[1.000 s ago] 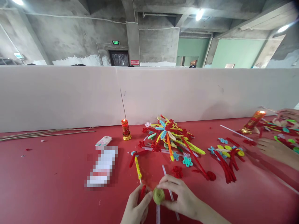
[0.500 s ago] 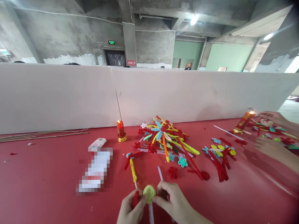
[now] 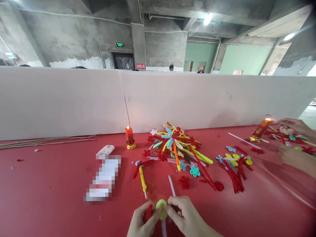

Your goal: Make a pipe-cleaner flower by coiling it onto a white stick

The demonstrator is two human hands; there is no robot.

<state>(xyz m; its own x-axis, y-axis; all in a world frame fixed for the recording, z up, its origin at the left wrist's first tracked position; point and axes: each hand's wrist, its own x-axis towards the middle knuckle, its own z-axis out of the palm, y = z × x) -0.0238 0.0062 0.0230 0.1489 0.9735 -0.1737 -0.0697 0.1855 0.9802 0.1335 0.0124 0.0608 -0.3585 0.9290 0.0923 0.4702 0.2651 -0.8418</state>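
Observation:
My left hand (image 3: 140, 221) and my right hand (image 3: 188, 215) pinch a pale yellow coiled pipe-cleaner disc (image 3: 161, 208) from either side, low in the middle. A red fuzzy piece (image 3: 148, 213) is also tucked between my left fingers. Below the disc, a whitish translucent stick (image 3: 164, 229) runs down out of view; whether it is joined to the disc I cannot tell. Another translucent stick (image 3: 171, 185) passes under my right hand. Just beyond my left hand lies a yellow-wrapped stick (image 3: 142, 179) with red and blue pieces at its top.
A heap of pipe-cleaner flowers (image 3: 175, 144) lies ahead, with red strips (image 3: 234, 177) to its right. Lit red candles stand at left (image 3: 129, 135) and, tilted, at right (image 3: 262, 128), near another person's hands (image 3: 293, 124). A white partition (image 3: 74, 102) borders the red table (image 3: 49, 200).
The whole view has shifted slightly, so things appear a little further right. My hands keep their pinch on the disc. The other person's lower hand has moved and is blurred.

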